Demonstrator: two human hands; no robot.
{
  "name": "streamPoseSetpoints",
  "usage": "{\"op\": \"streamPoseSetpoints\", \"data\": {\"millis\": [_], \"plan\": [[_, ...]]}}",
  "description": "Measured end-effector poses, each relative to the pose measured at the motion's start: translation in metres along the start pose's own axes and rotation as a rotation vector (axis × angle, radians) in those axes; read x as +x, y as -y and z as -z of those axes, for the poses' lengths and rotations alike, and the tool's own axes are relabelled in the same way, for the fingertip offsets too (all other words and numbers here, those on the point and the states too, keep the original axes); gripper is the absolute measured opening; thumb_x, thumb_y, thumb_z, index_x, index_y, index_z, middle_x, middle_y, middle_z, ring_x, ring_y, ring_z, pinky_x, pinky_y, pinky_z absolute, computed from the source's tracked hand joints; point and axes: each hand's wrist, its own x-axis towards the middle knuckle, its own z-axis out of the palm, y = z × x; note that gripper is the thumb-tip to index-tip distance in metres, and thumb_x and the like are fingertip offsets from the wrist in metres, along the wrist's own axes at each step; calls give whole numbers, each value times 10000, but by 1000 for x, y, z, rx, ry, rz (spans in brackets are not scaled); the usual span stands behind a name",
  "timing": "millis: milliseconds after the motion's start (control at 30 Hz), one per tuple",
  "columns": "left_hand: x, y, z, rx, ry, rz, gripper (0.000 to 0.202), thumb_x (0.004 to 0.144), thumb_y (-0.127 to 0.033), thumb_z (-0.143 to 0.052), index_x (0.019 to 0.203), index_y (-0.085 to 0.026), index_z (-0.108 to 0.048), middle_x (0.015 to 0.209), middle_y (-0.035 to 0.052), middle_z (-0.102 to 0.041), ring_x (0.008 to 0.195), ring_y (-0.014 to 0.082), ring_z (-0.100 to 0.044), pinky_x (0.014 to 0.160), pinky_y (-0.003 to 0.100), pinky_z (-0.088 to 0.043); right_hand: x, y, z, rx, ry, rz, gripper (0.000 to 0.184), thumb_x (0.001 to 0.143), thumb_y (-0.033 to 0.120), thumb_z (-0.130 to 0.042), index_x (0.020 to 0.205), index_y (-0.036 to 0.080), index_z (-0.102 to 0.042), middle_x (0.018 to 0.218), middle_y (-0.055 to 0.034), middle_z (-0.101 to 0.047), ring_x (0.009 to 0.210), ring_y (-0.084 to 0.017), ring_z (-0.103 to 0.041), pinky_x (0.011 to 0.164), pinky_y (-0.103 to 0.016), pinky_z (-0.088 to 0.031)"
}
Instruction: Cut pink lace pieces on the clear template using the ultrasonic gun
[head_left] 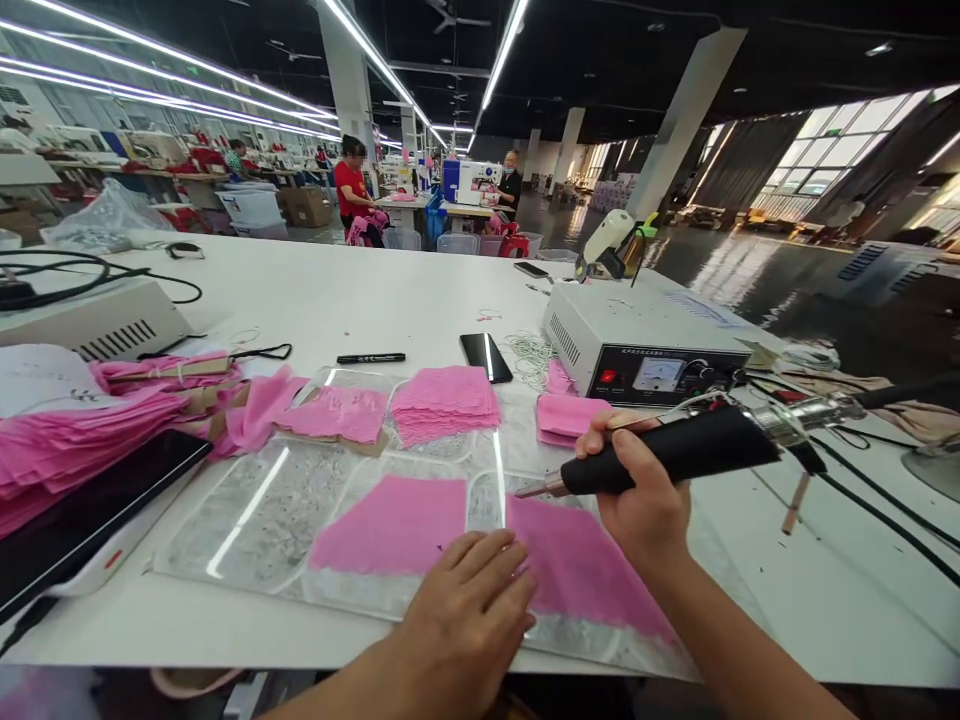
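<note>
My right hand (649, 495) is wrapped around a black handheld cutter (667, 455) with a cord. Its pointed metal tip is at the top left corner of the right pink fabric piece (585, 560). A thin brownish strip shows by the fingers of that hand; I cannot tell what it is. My left hand (472, 610) lies flat, palm down, over the gap between that piece and the left pink fabric piece (401, 525). A glint shows under its fingers, too small to name. Both pieces lie on a scuffed, shiny plastic-covered board (247, 530).
Behind the pieces lie a pink fabric stack (446, 405), another pink piece (337, 412) and folded pink cloth (570, 418). A control box (652, 350) with a dial stands at right. A phone (486, 357), a marker (371, 358) and a black tablet (105, 510) are nearby. Cables run at right.
</note>
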Motion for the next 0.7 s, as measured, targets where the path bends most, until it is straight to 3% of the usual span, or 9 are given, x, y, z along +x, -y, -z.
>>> {"op": "streamPoseSetpoints", "data": {"millis": [267, 700], "plan": [[-12, 8, -8, 14, -23, -47, 241, 928, -152, -470, 1106, -92, -620, 1101, 135, -696, 1077, 261, -640, 877, 403, -564, 0, -4, 4, -3, 51, 18, 106, 706, 248, -708, 764, 199, -633, 800, 2, -571, 596, -104, -534, 574, -290, -479], [-13, 11, -14, 212, 126, -36, 391, 949, -351, -493, 1273, -145, -567, 1291, 144, -599, 1242, 324, -530, 924, 474, -519, 2, -2, 2, 5, 43, -29, 86, 694, 242, -704, 740, 204, -643, 795, 3, -555, 592, -95, -522, 572, -274, -486]]}}
